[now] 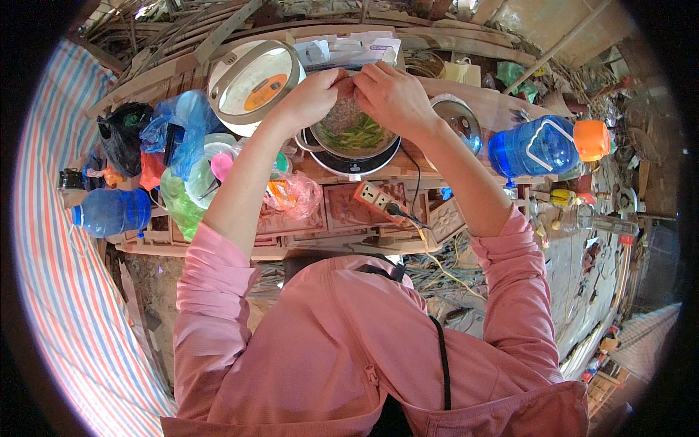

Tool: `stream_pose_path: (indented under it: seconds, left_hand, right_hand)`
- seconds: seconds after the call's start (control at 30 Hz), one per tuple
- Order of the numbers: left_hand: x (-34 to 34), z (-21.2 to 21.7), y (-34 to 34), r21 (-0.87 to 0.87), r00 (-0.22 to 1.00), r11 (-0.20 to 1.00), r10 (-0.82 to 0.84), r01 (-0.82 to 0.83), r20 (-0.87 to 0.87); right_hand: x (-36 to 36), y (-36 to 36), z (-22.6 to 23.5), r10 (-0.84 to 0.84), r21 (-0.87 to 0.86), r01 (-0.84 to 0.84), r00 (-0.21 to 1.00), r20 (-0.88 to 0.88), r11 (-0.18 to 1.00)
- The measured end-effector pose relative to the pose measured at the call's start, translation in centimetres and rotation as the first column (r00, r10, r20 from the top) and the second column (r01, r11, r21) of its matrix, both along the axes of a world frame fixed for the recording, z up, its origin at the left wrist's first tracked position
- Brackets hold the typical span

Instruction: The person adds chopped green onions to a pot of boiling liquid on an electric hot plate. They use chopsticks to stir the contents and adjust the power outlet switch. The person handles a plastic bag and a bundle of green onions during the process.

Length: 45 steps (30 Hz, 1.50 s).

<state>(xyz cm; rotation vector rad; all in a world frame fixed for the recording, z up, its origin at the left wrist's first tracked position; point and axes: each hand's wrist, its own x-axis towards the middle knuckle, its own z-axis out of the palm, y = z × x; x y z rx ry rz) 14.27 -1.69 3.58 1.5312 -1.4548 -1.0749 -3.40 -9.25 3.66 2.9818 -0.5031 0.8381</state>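
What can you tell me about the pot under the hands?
The pot is round, of grey metal, open on top, upright on a round black cooker on the carved wooden table. Green vegetable strips lie inside. A small handle sticks out at its left rim. Above it, the left hand and right hand hold a brownish lump of food; neither visibly touches the pot.

Two blue water bottles point(111, 211) point(535, 148); one pot point(354, 136); one rice cooker point(253, 84); one glass lid point(457, 120).
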Motion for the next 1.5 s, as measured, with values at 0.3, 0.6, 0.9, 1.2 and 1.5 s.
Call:
stream_pose_path:
  seconds: [0.3,0.6,0.9,1.2,1.5]
  left_hand:
    - [-1.0,0.3,0.9,0.035,0.975,0.987,0.160,-0.156,-0.155]
    - [0.4,1.5,0.9,0.108,0.978,0.985,0.148,-0.133,-0.150]
    - [-0.9,0.4,0.5,0.263,0.974,0.960,0.148,-0.099,-0.173]
    - [0.4,0.3,0.5,0.108,0.985,0.991,0.065,-0.083,0.163]
    - [-0.7,0.4,0.4,-0.097,0.992,0.991,0.095,-0.088,0.079]
  right_hand:
    - [0.5,-0.2,-0.4,-0.204,0.792,0.014,0.969,0.140,0.610]
    - [-0.7,-2.2,-1.6,-0.088,0.889,0.054,0.996,-0.016,0.454]
    - [0.0,-0.3,-0.9,-0.001,0.390,-0.025,0.998,0.067,0.921]
    - [-0.3,0.1,0.4,-0.093,0.164,0.105,0.992,-0.083,0.981]
    - [0.8,-0.1,-0.1,-0.098,0.231,0.072,0.990,0.104,0.970]
